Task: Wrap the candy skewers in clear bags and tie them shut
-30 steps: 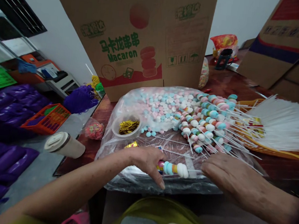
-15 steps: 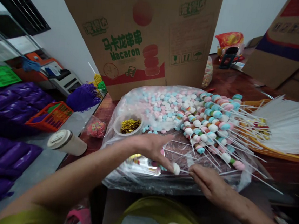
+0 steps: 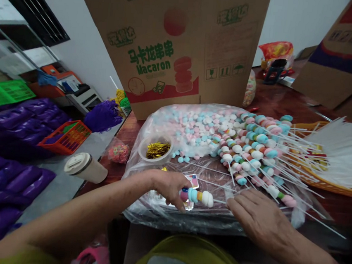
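Left fingers (image 3: 177, 197) are closed round threaded candies (image 3: 192, 195); the bare stick (image 3: 220, 202) is pinched by right fingers (image 3: 234, 204).

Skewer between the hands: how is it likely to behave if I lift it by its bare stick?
The skewer will probably feel tip-heavy, since its sweets sit beyond the bare stick. The stick looks thin and straight, so fairly stiff, perhaps flexing slightly. The rounded sweets suggest it could roll.

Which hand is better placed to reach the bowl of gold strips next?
Left, probably: the left hand, though holding skewered sweets, is nearer the bowl; the right hand grips the stick farther off.
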Demonstrator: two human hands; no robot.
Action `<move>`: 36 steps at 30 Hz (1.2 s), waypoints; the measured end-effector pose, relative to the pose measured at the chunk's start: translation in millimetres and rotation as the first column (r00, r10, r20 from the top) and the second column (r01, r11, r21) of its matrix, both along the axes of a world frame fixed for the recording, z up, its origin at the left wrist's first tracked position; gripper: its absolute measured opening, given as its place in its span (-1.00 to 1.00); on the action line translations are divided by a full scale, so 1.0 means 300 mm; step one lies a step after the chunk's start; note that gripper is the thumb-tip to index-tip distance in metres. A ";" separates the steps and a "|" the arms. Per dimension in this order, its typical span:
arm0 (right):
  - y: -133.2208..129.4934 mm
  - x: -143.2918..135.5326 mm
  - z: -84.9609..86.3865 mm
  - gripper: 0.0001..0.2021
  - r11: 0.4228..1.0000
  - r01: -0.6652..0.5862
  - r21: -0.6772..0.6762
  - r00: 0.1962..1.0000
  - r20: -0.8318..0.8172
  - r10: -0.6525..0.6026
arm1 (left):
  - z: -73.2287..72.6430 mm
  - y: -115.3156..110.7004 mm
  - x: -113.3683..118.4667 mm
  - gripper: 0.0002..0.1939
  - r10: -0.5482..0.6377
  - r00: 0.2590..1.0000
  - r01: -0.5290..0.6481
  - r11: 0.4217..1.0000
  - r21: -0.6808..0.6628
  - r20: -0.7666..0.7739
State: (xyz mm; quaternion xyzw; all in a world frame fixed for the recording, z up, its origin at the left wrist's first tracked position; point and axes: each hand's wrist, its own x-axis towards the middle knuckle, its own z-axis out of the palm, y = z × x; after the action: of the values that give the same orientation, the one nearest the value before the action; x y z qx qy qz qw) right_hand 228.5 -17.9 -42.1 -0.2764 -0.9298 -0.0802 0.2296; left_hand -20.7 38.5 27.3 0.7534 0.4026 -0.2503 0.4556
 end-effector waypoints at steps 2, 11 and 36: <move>0.008 -0.021 0.029 -0.80 0.999 -0.025 0.030 0.999 0.037 0.024 | -0.001 0.000 0.010 -0.67 0.013 1.000 -0.012 0.999 -0.038 0.023; 0.038 -0.009 0.014 -0.74 0.968 -0.083 -0.239 0.995 0.036 0.095 | 0.062 -0.046 0.039 -0.56 -0.186 0.983 0.161 0.847 0.507 -0.002; -0.085 -0.291 -0.094 -0.69 0.196 -0.508 -0.839 0.640 -0.519 -0.566 | -0.026 0.006 0.043 -0.77 0.703 -0.521 -0.411 0.291 -0.864 0.484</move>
State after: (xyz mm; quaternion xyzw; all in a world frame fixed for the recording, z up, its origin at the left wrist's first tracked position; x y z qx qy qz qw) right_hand 141.1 -43.3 -70.1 -0.3794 -0.5486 0.6492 0.3655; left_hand -7.7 40.2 19.7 0.2340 0.3094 0.5893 0.7087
